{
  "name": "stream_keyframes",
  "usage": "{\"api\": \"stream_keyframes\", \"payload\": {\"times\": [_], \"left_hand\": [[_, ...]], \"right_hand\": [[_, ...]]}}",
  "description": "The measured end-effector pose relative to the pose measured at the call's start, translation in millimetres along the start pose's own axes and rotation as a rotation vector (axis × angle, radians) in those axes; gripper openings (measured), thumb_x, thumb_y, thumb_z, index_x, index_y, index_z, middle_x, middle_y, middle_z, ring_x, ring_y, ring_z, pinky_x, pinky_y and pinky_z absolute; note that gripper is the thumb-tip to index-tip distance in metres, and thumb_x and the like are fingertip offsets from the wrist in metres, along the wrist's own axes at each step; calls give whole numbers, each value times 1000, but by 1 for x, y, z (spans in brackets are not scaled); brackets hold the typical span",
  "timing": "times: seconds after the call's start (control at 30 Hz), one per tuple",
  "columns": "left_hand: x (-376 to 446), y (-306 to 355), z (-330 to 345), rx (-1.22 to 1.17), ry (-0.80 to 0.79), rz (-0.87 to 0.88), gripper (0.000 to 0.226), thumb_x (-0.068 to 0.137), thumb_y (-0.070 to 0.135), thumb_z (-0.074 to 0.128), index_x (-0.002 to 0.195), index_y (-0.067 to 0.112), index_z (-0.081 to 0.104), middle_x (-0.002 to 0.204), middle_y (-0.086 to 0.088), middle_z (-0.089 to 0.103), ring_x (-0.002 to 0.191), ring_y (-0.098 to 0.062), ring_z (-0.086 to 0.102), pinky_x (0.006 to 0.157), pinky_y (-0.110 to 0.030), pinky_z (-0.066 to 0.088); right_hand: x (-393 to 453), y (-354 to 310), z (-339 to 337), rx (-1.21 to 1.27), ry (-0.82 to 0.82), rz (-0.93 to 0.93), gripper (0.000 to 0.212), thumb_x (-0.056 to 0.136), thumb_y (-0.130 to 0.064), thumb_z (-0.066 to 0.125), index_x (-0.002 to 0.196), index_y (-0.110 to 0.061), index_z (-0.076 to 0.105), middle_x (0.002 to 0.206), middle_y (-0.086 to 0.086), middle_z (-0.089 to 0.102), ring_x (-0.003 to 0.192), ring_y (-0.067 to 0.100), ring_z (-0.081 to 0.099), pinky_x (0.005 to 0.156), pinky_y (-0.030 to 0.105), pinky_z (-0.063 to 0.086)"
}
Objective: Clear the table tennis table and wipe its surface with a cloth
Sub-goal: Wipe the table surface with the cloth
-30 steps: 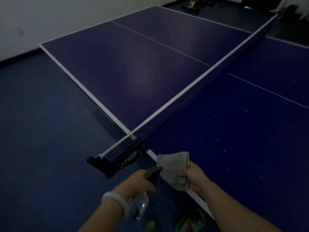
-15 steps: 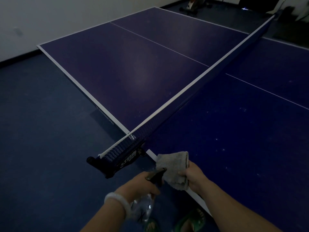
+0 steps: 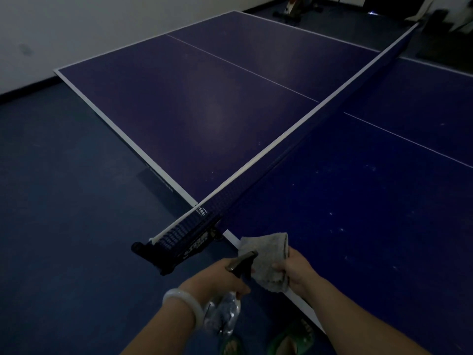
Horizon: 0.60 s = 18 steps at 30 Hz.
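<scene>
Grey cloth (image 3: 268, 262) in right hand (image 3: 298, 271), spray bottle (image 3: 226, 303) in left hand (image 3: 218, 278).

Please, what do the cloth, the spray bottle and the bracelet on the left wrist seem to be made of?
Cloth: soft grey fabric, probably terry or microfibre, since it folds limply and looks fuzzy. Spray bottle: apparently thin clear plastic, with crinkled highlights, and a dark plastic-looking trigger head. Bracelet: a smooth, pale, glossy rigid ring, perhaps jade, glass or plastic; the dim light leaves it open.
</scene>
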<state>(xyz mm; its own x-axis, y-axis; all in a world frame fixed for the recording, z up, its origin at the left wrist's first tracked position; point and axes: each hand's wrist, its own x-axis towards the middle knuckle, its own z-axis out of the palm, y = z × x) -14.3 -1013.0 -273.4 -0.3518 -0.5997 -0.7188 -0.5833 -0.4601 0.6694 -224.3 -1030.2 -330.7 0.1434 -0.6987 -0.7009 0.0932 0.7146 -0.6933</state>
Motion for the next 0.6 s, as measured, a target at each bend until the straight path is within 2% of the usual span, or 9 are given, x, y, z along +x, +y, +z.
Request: {"api": "stream_keyframes", "payload": {"times": [0.07,0.17,0.3,0.4,0.5,0.6], "left_hand": [[1,-1,2,34,-16,-36,30,77,9,73,105,12,63,80,-6,65,74,-17,62,77,-35,54],[-1,-4,-1,82,-58,-54,33,78,10,73,109,19,64,83,1,64,76,-13,61,75,-31,53],[-2,-7,-8,183,26,-74,44,77,15,75,119,19,59,96,-5,67,84,-16,64,75,-29,54],[2,-4,-14,186,60,-66,39,75,14,74,112,18,62,101,-7,69,88,-19,66,75,-31,56],[6,4,-14,237,86,-61,33,75,20,75,106,23,62,92,5,65,81,-9,62,60,-19,49],[8,8,-12,320,118,-27,24,75,28,73,93,32,57,84,12,61,74,-2,57,54,-14,40]], "right_hand": [[-1,-1,1,-3,4,2,41,91,15,48,112,-17,63,108,11,71,101,27,67,70,35,58],[-3,-2,1,-4,6,-5,35,92,11,51,113,-14,64,105,12,73,99,28,69,70,35,58],[-6,-5,2,-26,7,-6,39,91,13,50,115,-15,62,112,12,70,105,29,65,84,42,57],[-8,-5,3,-32,17,-10,34,93,10,51,112,-15,64,108,11,72,102,28,68,79,40,58],[-8,-5,4,-29,25,-5,33,93,8,52,111,-16,66,104,9,74,100,27,69,75,37,58],[-10,-5,3,-19,39,13,42,90,15,48,111,-19,64,108,10,72,103,27,66,76,38,57]]}}
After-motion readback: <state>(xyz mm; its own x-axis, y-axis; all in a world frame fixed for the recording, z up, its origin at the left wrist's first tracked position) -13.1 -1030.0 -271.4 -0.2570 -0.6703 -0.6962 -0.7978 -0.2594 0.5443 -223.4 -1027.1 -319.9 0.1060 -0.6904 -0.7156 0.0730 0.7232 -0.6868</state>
